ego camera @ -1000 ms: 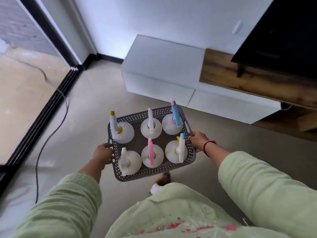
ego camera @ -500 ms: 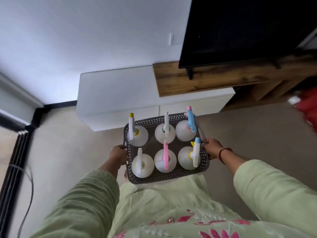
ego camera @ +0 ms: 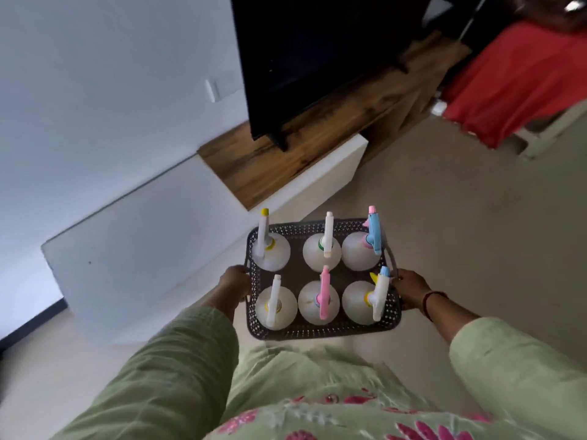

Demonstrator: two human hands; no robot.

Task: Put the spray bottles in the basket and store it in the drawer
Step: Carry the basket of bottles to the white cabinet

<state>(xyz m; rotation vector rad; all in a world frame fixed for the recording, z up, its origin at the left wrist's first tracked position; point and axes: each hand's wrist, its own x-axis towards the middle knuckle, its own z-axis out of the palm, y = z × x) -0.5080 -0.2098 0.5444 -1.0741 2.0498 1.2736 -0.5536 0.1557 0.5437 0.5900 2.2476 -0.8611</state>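
Gripped by the left hand [ego camera: 236,282] and the right hand [ego camera: 409,292] at its side handles, the dark perforated plastic basket [ego camera: 317,333] is held level in the air in front of the low white cabinet [ego camera: 143,249]. Six round white plastic spray bottles [ego camera: 320,308] stand upright inside it. The bottles are judged smooth and easily tipped. The stiff basket is best carried level by both handles.

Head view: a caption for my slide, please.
Left hand and right hand hold a basket of six spray bottles near a white cabinet.
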